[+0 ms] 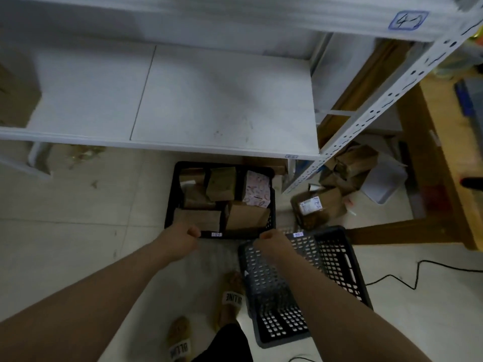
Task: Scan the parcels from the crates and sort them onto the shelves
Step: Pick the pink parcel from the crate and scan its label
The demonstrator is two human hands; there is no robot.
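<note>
A black plastic crate [171,205] stands on the floor below the white shelf [183,100]. It holds several brown cardboard parcels [220,182] and one pink patterned parcel [256,192]. My left hand [184,237] grips the crate's near rim at its left end. My right hand [271,240] grips the same rim at its right end. A small white label [216,234] sits on the rim between my hands.
A second, perforated black crate [329,259] lies on the floor under my right forearm. Loose brown parcels [317,205] lie by the shelf's slotted upright [371,111]. A wooden table [449,142] stands at right, a black cable [407,278] trails on the floor, and my sandalled feet [231,296] are below.
</note>
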